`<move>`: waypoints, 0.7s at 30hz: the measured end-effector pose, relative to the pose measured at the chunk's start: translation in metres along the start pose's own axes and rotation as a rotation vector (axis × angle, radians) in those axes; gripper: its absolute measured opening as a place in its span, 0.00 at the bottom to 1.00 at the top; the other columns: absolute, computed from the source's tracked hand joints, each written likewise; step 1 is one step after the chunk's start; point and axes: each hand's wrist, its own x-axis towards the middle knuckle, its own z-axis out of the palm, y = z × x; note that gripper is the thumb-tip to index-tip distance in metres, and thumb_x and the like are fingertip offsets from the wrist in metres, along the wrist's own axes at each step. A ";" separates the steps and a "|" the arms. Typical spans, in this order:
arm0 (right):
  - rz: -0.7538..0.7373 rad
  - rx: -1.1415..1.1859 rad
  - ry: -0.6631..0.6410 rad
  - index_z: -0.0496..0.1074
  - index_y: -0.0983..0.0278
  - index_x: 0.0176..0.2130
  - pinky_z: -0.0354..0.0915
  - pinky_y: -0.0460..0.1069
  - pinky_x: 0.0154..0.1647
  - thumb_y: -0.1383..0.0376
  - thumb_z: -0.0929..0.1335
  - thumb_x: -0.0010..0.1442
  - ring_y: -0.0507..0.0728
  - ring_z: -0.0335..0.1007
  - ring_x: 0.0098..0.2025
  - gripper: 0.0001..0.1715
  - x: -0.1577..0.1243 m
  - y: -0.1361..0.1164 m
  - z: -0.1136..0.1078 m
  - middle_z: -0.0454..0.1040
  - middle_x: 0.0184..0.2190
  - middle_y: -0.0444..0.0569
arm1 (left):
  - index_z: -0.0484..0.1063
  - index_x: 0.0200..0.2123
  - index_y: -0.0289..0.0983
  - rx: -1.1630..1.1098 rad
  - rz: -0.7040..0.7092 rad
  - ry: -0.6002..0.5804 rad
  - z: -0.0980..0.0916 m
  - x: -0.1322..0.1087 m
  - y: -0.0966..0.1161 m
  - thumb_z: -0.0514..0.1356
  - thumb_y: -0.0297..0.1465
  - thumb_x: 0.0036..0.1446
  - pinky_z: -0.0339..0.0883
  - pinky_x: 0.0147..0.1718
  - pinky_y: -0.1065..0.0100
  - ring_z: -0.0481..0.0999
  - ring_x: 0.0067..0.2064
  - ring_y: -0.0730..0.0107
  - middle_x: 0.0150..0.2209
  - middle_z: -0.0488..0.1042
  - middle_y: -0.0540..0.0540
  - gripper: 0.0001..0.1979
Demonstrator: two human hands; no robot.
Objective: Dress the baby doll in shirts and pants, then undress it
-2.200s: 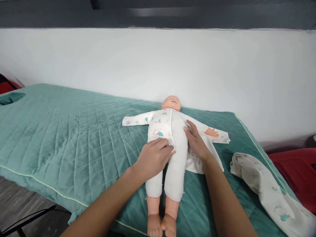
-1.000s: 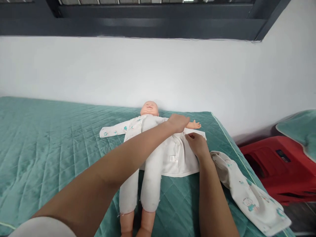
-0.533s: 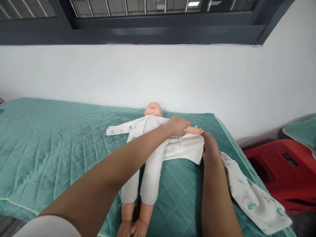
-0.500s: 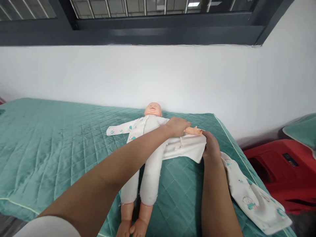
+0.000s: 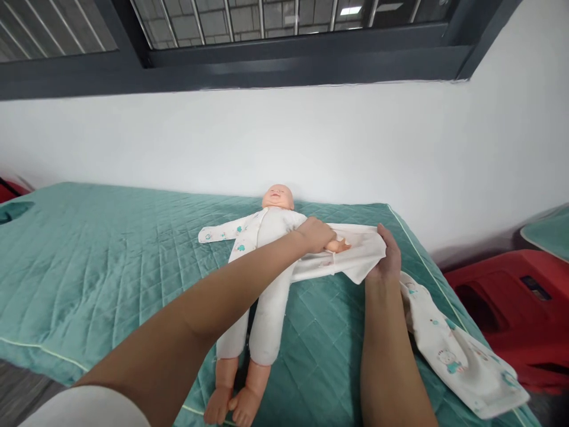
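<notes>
A baby doll (image 5: 278,196) with a white cloth body lies on its back, head toward the wall. Its arm at the image left is inside a printed sleeve of a white baby shirt (image 5: 355,264). My left hand (image 5: 316,235) is closed around the doll's other forearm, whose small hand (image 5: 340,245) pokes out past my fingers over the shirt's plain inner side. Further right, my right hand (image 5: 387,255) grips the shirt's outer edge and holds the cloth stretched out sideways.
White printed baby trousers (image 5: 457,350) lie near the right edge of the green quilted mat (image 5: 133,261). A red plastic piece of furniture (image 5: 511,302) stands beyond that edge. Behind are a white wall (image 5: 222,142) and a dark window frame (image 5: 311,65).
My right hand has drawn the shirt edge a little outward to the right. The doll's hand has come lower, over the cloth, with my left hand still around the arm.
</notes>
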 end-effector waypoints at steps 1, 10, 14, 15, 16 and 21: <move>0.010 0.050 0.016 0.53 0.55 0.23 0.74 0.56 0.37 0.46 0.71 0.50 0.58 0.72 0.29 0.26 -0.003 0.000 0.003 0.61 0.19 0.39 | 0.78 0.44 0.39 -0.002 -0.005 -0.001 0.001 0.001 0.001 0.61 0.34 0.60 0.65 0.40 0.63 0.81 0.45 0.55 0.45 0.82 0.40 0.11; 0.048 0.376 -0.048 0.57 0.57 0.27 0.70 0.50 0.36 0.56 0.75 0.49 0.50 0.64 0.24 0.24 -0.024 -0.012 0.028 0.61 0.22 0.34 | 0.79 0.44 0.37 0.030 -0.005 0.034 0.005 0.001 0.002 0.56 0.32 0.64 0.66 0.42 0.60 0.81 0.47 0.54 0.45 0.82 0.38 0.12; 0.044 0.342 -0.086 0.57 0.57 0.29 0.70 0.51 0.36 0.54 0.75 0.50 0.52 0.67 0.26 0.23 -0.025 -0.015 0.029 0.61 0.22 0.35 | 0.80 0.39 0.35 0.037 -0.028 0.032 0.004 -0.002 0.006 0.53 0.35 0.67 0.65 0.46 0.56 0.81 0.47 0.52 0.44 0.82 0.36 0.16; 0.045 0.330 -0.099 0.57 0.56 0.29 0.70 0.51 0.36 0.53 0.75 0.50 0.53 0.68 0.27 0.23 -0.027 -0.016 0.031 0.61 0.22 0.35 | 0.80 0.39 0.35 0.032 -0.031 0.037 0.003 -0.002 0.007 0.53 0.34 0.67 0.65 0.47 0.56 0.81 0.47 0.52 0.45 0.82 0.36 0.16; 0.050 0.320 -0.115 0.57 0.56 0.29 0.71 0.52 0.36 0.53 0.75 0.50 0.54 0.69 0.28 0.24 -0.029 -0.016 0.033 0.61 0.22 0.35 | 0.80 0.40 0.35 0.020 -0.031 0.039 0.002 -0.002 0.008 0.54 0.33 0.67 0.65 0.48 0.56 0.81 0.48 0.52 0.45 0.82 0.36 0.15; 0.121 0.317 -0.212 0.60 0.56 0.32 0.73 0.52 0.36 0.52 0.73 0.53 0.58 0.77 0.35 0.20 -0.052 -0.016 0.058 0.70 0.25 0.39 | 0.80 0.41 0.32 -0.068 -0.105 -0.020 0.001 0.004 0.008 0.60 0.30 0.63 0.64 0.54 0.53 0.77 0.54 0.46 0.48 0.81 0.34 0.10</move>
